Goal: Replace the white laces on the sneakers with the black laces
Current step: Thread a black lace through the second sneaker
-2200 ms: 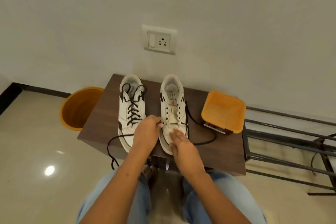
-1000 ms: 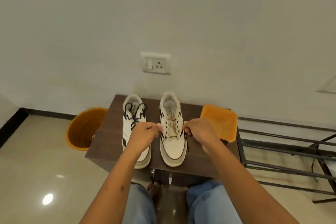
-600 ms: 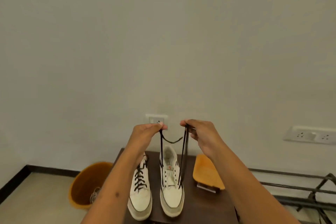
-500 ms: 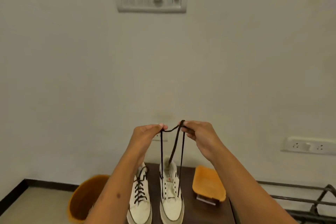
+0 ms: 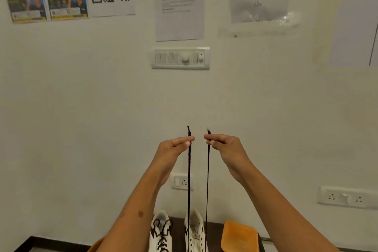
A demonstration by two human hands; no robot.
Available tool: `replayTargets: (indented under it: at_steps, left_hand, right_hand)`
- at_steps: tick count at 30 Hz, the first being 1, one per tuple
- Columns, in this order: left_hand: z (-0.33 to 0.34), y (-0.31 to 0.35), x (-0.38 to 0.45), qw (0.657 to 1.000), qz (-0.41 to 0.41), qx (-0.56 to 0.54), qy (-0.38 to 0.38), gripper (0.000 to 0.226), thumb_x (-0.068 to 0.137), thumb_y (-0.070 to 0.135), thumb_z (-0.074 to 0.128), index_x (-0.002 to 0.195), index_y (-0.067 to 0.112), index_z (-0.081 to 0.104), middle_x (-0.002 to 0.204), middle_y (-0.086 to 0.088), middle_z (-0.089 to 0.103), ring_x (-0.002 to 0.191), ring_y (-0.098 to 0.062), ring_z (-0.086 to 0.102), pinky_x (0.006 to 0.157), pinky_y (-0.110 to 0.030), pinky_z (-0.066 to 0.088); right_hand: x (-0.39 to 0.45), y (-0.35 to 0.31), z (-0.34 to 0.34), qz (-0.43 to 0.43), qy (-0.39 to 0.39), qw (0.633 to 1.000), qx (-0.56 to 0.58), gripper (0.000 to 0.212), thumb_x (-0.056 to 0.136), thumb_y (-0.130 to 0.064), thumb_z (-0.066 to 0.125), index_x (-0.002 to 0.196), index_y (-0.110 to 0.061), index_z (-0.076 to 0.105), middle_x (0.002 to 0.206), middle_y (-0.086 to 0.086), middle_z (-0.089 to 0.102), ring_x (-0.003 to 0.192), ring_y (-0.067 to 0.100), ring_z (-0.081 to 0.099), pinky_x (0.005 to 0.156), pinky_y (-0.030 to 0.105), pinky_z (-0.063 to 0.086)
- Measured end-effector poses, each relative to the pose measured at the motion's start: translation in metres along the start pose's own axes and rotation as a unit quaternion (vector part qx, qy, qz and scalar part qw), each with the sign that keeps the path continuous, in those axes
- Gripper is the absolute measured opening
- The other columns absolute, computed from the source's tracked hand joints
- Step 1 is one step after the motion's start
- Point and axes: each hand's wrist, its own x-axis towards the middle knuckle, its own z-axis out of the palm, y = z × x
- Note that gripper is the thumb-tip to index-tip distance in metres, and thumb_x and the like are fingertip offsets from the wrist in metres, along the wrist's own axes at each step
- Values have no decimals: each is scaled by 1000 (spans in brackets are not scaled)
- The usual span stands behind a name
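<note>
Black lace ends pinched taut by left hand, right hand; orange tray beside sneakers.

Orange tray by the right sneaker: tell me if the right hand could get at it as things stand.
Probably, but not freely: the right hand is raised high with its grip pinching one black lace end. Nothing lies between it and the orange tray; it would need to let go first.

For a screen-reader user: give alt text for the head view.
Both hands, left and right, pinch the two ends of a black lace held up taut from the right sneaker. The left sneaker is already laced black, beside an orange tray.
</note>
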Motion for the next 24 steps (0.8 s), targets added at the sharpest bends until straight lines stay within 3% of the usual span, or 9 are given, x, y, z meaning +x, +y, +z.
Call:
replayTargets:
  at_steps: [4, 9, 18, 22, 24]
  left_hand:
    - [2, 12, -6, 1000, 9, 22, -6, 22, 95, 19, 61, 111, 27, 75, 121, 12, 69, 124, -3, 53, 116, -32, 32]
    - [0, 12, -12, 1000, 9, 21, 6, 23, 95, 18, 61, 110, 28, 75, 122, 12, 68, 125, -5, 52, 115, -30, 32]
    - [-5, 9, -12, 1000, 9, 20, 0, 22, 95, 19, 61, 110, 26, 75, 121, 11, 69, 125, -6, 53, 117, -36, 32]
    - [-14, 5, -16, 999, -13, 10, -31, 22, 94, 16, 61, 112, 16, 74, 116, 6, 72, 115, -8, 62, 111, -31, 39]
    - [-28, -9, -19, 994, -77, 53, -50, 21, 93, 15, 63, 111, 9, 73, 113, 0, 73, 107, -15, 68, 106, -32, 44]
  right_hand:
    - [-6, -11, 2, -19, -4, 1000, -14, 26, 98, -7, 53, 109, -19, 73, 112, -6, 70, 108, 1, 61, 79, 9, 39]
    - [-11, -15, 4, -16, -3, 1000, -18, 26, 97, -6, 53, 107, -19, 73, 113, -7, 69, 110, 4, 61, 94, 19, 39]
    - [-19, -16, 0, -10, -5, 1000, -22, 25, 97, -5, 54, 107, -18, 73, 112, -4, 70, 112, 6, 60, 88, 15, 39]
    - [-18, -15, -13, 56, -63, 996, -34, 16, 91, -2, 61, 101, -5, 73, 105, 8, 72, 106, 19, 65, 98, 27, 47]
    - [-19, -1, -28, 137, -76, 972, -177, 16, 86, -3, 67, 100, 5, 71, 103, 17, 72, 98, 25, 67, 91, 33, 54]
